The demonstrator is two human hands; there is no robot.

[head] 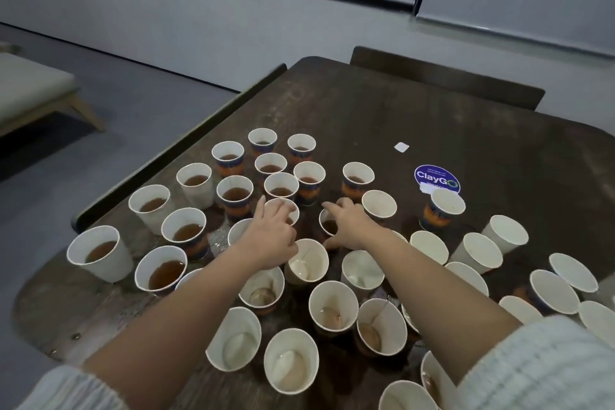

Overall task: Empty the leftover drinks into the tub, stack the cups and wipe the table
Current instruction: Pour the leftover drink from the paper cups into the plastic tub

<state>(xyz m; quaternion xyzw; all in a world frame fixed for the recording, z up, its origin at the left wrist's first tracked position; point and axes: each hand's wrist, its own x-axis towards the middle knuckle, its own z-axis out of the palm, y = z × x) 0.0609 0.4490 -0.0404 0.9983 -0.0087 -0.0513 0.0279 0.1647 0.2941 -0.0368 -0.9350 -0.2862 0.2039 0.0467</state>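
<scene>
Near-edge paper cups (291, 364) look light and crushable; fuller ones sit far left. Left hand (271, 236) grasps a middle cup (283, 210), right hand (346, 226) another (327, 223); grip low, gently

My left hand (273, 233) covers most of one cup (283, 206); my right hand (349, 226) hides another cup's (327, 225) rim. The table's (466, 130) right side runs off-frame.

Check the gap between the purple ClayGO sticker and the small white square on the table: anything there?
Head view: nothing; bare dark tabletop separates the ClayGO sticker from the small white square.
</scene>
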